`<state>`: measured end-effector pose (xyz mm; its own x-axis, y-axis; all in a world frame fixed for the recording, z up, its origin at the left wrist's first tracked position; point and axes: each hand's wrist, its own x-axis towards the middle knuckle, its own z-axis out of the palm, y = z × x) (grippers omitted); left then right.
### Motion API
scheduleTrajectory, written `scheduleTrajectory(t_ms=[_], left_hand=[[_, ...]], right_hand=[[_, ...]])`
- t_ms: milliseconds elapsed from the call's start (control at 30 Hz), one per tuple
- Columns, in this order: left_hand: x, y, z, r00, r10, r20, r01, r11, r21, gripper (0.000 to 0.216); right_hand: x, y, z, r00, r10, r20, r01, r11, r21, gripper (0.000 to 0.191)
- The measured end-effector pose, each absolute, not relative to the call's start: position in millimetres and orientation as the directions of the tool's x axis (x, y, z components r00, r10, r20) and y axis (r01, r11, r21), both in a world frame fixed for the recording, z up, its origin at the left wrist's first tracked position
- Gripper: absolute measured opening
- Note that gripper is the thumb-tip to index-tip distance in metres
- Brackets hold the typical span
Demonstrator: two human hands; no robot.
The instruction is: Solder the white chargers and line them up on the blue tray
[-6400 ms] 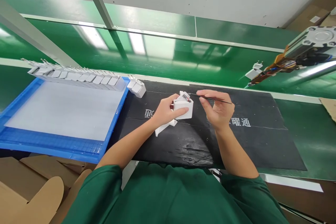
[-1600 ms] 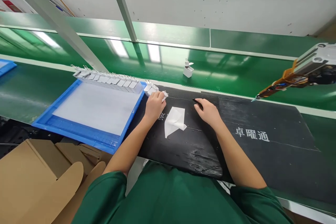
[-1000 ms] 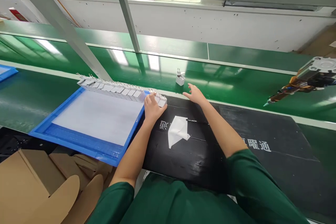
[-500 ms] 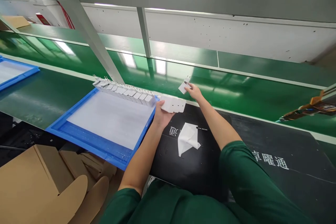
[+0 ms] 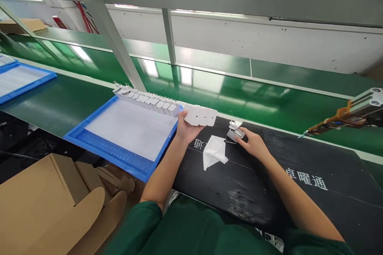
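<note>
My left hand (image 5: 187, 128) is closed around a row of several white plug chargers (image 5: 201, 115), held side by side just past the tray's right edge. To the right, my right hand (image 5: 253, 142) grips a white plug charger (image 5: 235, 132) between thumb and fingers above the black mat, its prong end facing away from me. A long row of white plug chargers (image 5: 146, 101) stands along the far side of the blue tray (image 5: 109, 162), metal pins upward. On the black mat (image 5: 206, 183), between my forearms, lies a creased white cloth (image 5: 214, 152).
Another blue tray (image 5: 26, 92) sits on the green bench at far left. Cardboard boxes (image 5: 36, 191) stand low at left. An orange-and-metal tool arm (image 5: 344, 115) reaches in from the right. A slanted grey post (image 5: 112, 28) rises behind the tray.
My right hand has moved right and nearer to me with the charger, from over the green surface to over the mat. My left hand still holds its row, and the view has shifted slightly.
</note>
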<state>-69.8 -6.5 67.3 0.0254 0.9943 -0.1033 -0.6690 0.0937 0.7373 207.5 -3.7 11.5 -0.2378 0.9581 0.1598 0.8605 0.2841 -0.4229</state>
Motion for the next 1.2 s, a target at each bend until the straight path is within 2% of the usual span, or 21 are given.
scheduleTrajectory(t_ms=[133, 233, 300, 367, 433, 500, 633, 733, 800, 900, 967, 1200], left_hand=[[-80, -32, 64, -0.228, 0.971, 0.065, -0.348, -0.144, 0.926, 0.067], [-108, -56, 58, -0.249, 0.949, 0.194, -0.026, -0.206, 0.978, 0.078], [-135, -65, 55, -0.264, 0.935, 0.235, 0.203, -0.185, 0.962, 0.078], [-166, -62, 50, -0.313, 0.901, 0.3, 0.433, -0.146, 0.889, 0.077], [-193, -48, 44, -0.367, 0.862, 0.351, 0.591, -0.076, 0.803, 0.074], [-212, -27, 36, -0.405, 0.846, 0.347, 0.678, 0.024, 0.735, 0.07], [-228, 8, 20, -0.458, 0.83, 0.317, 0.744, 0.163, 0.647, 0.066], [-233, 17, 13, -0.432, 0.848, 0.308, 0.771, 0.17, 0.613, 0.072], [-236, 15, 11, -0.391, 0.88, 0.271, 0.783, 0.163, 0.601, 0.085], [-242, 9, 12, -0.34, 0.924, 0.176, 0.795, 0.183, 0.579, 0.105], [-246, 5, 14, -0.358, 0.925, 0.128, 0.802, 0.234, 0.55, 0.107], [-278, 17, 26, -0.603, 0.797, 0.044, 0.725, 0.523, 0.448, 0.111]], right_hand=[[231, -17, 1, -0.214, 0.96, 0.181, 0.873, 0.271, -0.406, 0.054], [246, -28, 4, -0.202, 0.957, 0.208, 0.901, 0.265, -0.344, 0.062], [251, -36, 15, -0.185, 0.932, 0.311, 0.928, 0.27, -0.257, 0.064], [245, -43, 29, -0.174, 0.874, 0.453, 0.933, 0.294, -0.208, 0.055], [225, -45, 40, -0.227, 0.812, 0.538, 0.893, 0.394, -0.218, 0.042], [191, -42, 45, -0.376, 0.757, 0.535, 0.788, 0.565, -0.245, 0.034], [97, -26, 38, -0.692, 0.619, 0.372, 0.542, 0.786, -0.298, 0.039], [32, -16, 27, -0.809, 0.517, 0.281, 0.43, 0.845, -0.318, 0.045], [2, -13, 19, -0.865, 0.452, 0.218, 0.371, 0.868, -0.329, 0.048], [-21, -14, 7, -0.892, 0.427, 0.147, 0.356, 0.866, -0.351, 0.049], [-25, -16, 0, -0.882, 0.451, 0.138, 0.378, 0.851, -0.364, 0.047], [-22, -18, -6, -0.865, 0.478, 0.155, 0.389, 0.832, -0.395, 0.045]])
